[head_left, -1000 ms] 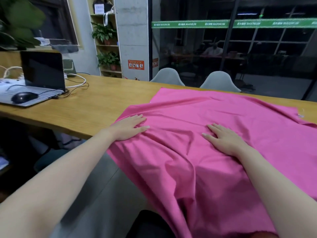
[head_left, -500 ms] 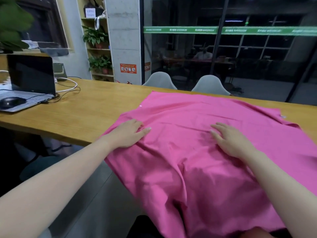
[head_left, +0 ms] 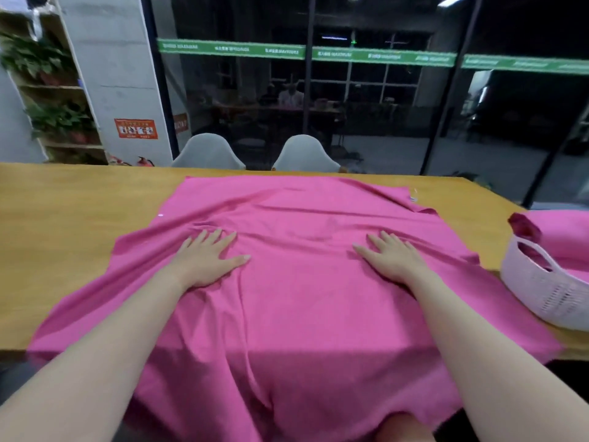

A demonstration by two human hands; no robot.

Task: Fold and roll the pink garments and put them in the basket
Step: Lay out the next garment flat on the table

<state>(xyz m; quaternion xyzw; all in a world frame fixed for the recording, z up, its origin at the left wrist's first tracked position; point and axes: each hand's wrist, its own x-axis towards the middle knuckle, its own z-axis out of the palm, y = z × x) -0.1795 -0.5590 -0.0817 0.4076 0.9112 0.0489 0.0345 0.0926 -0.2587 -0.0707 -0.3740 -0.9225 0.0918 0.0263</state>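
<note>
— Where the pink garment [head_left: 302, 298] spills over the near table edge toward the person's lap, are the hands gripping it?

— No. The left hand [head_left: 205, 261] and the right hand [head_left: 393, 261] both lie palm down on the cloth, fingers straight and a little spread, grasping nothing, only pressing the fabric flat.

— And around the fingers?

— Between the two thumbs the cloth is fairly smooth; just past the left fingertips it bunches into small folds, and long creases run beyond the right fingertips to the far corner. The garment covers the wooden table [head_left: 70, 224] from its near edge almost to its far edge.

— The basket?

— The pale basket [head_left: 541, 291] stands on the table well out to the right of the right hand's fingers, touching the garment's edge or nearly so. A rolled pink piece [head_left: 526, 226] pokes up at its rim, and more pink cloth [head_left: 567, 228] lies behind it.

— Farther still?

— Beyond the fingertips, past the table, stand two pale chairs [head_left: 304, 154] before a dark glass wall.
</note>
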